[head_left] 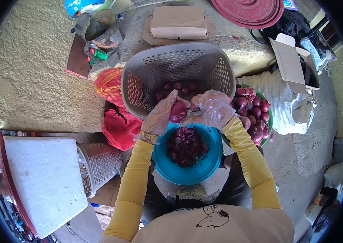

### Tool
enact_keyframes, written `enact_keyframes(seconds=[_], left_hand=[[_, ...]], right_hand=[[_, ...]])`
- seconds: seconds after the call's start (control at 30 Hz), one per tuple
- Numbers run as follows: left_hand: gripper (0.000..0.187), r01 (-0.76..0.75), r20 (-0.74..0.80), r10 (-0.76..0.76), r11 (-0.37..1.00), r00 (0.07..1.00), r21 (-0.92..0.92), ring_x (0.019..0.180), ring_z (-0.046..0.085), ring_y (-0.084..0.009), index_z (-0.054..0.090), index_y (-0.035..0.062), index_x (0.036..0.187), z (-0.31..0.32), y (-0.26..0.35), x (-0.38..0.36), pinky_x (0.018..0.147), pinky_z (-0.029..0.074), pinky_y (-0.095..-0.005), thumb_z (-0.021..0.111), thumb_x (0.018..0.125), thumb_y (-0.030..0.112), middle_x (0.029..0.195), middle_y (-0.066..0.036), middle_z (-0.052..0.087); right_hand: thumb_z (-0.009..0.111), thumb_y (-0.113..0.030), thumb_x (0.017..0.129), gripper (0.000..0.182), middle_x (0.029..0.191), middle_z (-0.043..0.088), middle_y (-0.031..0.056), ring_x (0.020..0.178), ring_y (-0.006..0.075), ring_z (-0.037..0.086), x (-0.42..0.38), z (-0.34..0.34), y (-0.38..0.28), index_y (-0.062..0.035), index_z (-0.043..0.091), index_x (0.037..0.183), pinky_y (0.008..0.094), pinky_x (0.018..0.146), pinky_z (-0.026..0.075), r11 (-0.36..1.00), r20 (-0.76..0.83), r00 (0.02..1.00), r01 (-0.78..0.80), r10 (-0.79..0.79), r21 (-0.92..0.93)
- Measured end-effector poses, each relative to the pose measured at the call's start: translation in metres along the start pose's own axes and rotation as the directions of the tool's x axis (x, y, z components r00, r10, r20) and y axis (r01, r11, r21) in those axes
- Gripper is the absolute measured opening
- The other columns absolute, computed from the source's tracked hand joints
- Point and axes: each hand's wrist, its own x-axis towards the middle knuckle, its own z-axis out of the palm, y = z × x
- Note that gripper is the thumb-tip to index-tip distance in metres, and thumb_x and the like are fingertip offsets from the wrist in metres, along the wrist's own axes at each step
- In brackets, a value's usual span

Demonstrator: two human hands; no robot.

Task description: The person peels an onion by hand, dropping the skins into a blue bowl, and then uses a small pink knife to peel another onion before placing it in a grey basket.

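Observation:
Both of my hands wear clear plastic gloves and meet above the near rim of a grey perforated basket. My left hand is closed around a red onion. At the onion's right end is my right hand, its fingers pinched on the onion's tip; the glove blurs the detail. Several onions lie at the bottom of the basket. Below my hands, a blue basin holds a heap of dark red onion pieces or skins. More onions fill a green container on the right.
Red mesh bags lie left of the basket. A white box lid and a white perforated basket are at lower left. Behind stand a cardboard box and a red lid. A white sack lies at right.

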Motion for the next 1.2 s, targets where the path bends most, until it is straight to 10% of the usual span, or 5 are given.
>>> enact_keyframes(seconds=[0.37, 0.57, 0.87, 0.93, 1.2], left_hand=[[0.046, -0.15, -0.016, 0.156, 0.97, 0.988, 0.19, 0.097, 0.065, -0.0293, 0.06, 0.0019, 0.127, 0.002, -0.024, -0.001, 0.102, 0.048, -0.0381, 0.03, 0.117, 0.036, 0.106, -0.015, 0.07], [0.037, 0.056, 0.12, -0.057, 0.998, 0.991, 0.011, 0.098, 0.064, -0.0338, 0.045, 0.0064, 0.147, -0.005, -0.024, 0.002, 0.102, 0.049, -0.0398, 0.033, 0.116, 0.025, 0.111, -0.015, 0.069], [0.062, -0.082, -0.054, 0.087, 0.992, 0.995, 0.094, 0.095, 0.063, -0.0278, 0.067, -0.0022, 0.108, 0.004, -0.001, -0.004, 0.102, 0.046, -0.0373, 0.031, 0.115, 0.047, 0.1, -0.015, 0.071], [0.067, 0.169, -0.018, -0.174, 0.973, 0.985, -0.159, 0.094, 0.062, -0.0256, 0.069, -0.0022, 0.101, 0.004, -0.001, 0.0, 0.102, 0.045, -0.0366, 0.029, 0.115, 0.05, 0.099, -0.015, 0.071], [0.066, 0.08, -0.058, -0.085, 0.993, 0.995, -0.086, 0.099, 0.064, -0.0257, 0.066, -0.0028, 0.103, 0.005, -0.004, 0.001, 0.104, 0.044, -0.0358, 0.026, 0.116, 0.048, 0.101, -0.014, 0.071]], right_hand=[[0.064, -0.081, 0.079, 0.071, 0.089, 0.071, 0.0102, 0.09, 0.036, 0.07, 0.005, -0.01, -0.009, -0.0121, 0.069, 0.094, 0.0491, 0.076, 0.056, 1.0, 0.068, 0.998, 0.007, -0.005, -0.027], [0.062, -0.084, 0.077, 0.074, 0.087, 0.069, 0.0095, 0.09, 0.0348, 0.07, 0.005, -0.01, -0.011, -0.0128, 0.069, 0.094, 0.0482, 0.075, 0.057, 0.999, 0.047, 0.999, 0.023, -0.021, -0.038], [0.069, -0.065, 0.081, 0.055, 0.088, 0.068, 0.0097, 0.085, 0.0348, 0.069, 0.005, 0.007, -0.001, -0.0119, 0.065, 0.092, 0.0448, 0.069, 0.055, 0.989, 0.078, 0.996, 0.055, -0.045, -0.135], [0.068, -0.065, 0.081, 0.055, 0.089, 0.068, 0.01, 0.086, 0.0348, 0.069, 0.005, 0.0, -0.005, -0.0121, 0.066, 0.094, 0.0447, 0.07, 0.056, 0.991, 0.066, 0.997, 0.05, -0.042, -0.126], [0.066, -0.066, 0.082, 0.055, 0.09, 0.069, 0.0104, 0.089, 0.0341, 0.07, 0.004, -0.003, -0.006, -0.0123, 0.068, 0.094, 0.0458, 0.073, 0.057, 0.995, 0.059, 0.998, 0.018, -0.012, -0.1]])
